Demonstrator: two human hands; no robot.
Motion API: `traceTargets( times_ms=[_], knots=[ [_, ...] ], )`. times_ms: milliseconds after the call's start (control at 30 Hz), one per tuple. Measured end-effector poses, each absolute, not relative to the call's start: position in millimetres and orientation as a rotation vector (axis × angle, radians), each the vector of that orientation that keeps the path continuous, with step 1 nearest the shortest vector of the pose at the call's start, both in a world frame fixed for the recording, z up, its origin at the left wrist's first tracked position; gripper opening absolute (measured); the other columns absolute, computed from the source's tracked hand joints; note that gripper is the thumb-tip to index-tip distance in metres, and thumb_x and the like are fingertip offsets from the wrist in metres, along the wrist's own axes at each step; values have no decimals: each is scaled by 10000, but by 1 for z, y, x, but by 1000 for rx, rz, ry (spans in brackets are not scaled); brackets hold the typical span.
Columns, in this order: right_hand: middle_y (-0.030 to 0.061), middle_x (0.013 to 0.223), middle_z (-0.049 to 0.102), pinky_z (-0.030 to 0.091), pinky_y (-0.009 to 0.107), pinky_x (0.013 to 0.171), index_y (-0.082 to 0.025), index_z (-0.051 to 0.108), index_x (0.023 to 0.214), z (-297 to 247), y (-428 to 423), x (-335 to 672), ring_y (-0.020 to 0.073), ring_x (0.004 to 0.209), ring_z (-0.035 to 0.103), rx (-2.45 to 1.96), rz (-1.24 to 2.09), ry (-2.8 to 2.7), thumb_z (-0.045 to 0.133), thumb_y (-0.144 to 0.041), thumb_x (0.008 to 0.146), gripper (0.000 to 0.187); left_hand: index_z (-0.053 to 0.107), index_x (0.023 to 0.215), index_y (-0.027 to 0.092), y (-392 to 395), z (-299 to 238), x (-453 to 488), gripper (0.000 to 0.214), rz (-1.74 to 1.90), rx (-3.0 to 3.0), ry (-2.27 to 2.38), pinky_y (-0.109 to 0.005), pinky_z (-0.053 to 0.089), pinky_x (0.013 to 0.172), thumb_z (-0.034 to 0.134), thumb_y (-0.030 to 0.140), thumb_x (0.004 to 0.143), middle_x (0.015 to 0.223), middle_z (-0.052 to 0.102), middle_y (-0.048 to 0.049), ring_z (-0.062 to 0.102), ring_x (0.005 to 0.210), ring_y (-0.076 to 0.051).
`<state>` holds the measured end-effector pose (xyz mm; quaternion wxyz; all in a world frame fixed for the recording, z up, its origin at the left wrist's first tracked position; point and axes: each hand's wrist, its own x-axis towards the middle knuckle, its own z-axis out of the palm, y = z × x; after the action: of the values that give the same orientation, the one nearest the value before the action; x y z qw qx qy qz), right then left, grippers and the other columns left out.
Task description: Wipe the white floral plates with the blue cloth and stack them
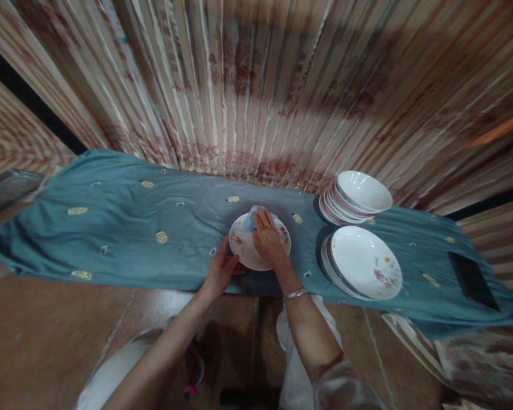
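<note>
A white floral plate (241, 246) is tilted up over a teal cloth (145, 228). My left hand (220, 272) grips the plate's near left rim, fingers curled under it. My right hand (268, 239) lies on the plate's face and presses a light blue rag (251, 216) against it. A silver bracelet (294, 294) circles my right wrist.
To the right on the cloth stand a stack of white floral plates (363, 263) and, behind it, a stack of white bowls (355, 198). A striped curtain (256, 85) hangs behind. A dark flat object (472, 280) lies at the cloth's far right. Brown floor tiles (47, 341) are below.
</note>
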<state>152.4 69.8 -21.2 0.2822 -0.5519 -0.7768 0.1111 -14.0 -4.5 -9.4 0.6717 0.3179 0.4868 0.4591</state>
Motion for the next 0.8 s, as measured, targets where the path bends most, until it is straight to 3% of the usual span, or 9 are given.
traceTargets(
  times_ms=[267, 500, 800],
  knots=[
    [148, 1634, 318, 215, 537, 1272, -83, 404, 1520, -17, 67, 138, 272, 1558, 148, -1322, 472, -2158, 393, -122, 922, 600, 208, 1596, 176, -5, -10, -13, 999, 1029, 708, 1118, -356, 613, 629, 738, 262, 754, 692, 717, 3, 714, 624, -228],
    [129, 1610, 371, 246, 458, 1272, -112, 452, 1501, -12, 59, 132, 240, 1517, 291, -1142, 683, -2192, 423, -172, 954, 551, 258, 1578, 204, -4, -12, -13, 934, 1035, 690, 1108, -359, 616, 637, 731, 251, 774, 728, 736, 0, 731, 653, -232],
    [137, 1531, 496, 323, 412, 1224, -139, 582, 1408, -9, 54, 136, 211, 1429, 456, -950, 924, -2156, 426, -152, 949, 485, 240, 1574, 162, -5, 2, -9, 883, 1031, 588, 1180, -270, 596, 585, 652, 121, 794, 591, 648, 84, 665, 524, -139]
  ],
)
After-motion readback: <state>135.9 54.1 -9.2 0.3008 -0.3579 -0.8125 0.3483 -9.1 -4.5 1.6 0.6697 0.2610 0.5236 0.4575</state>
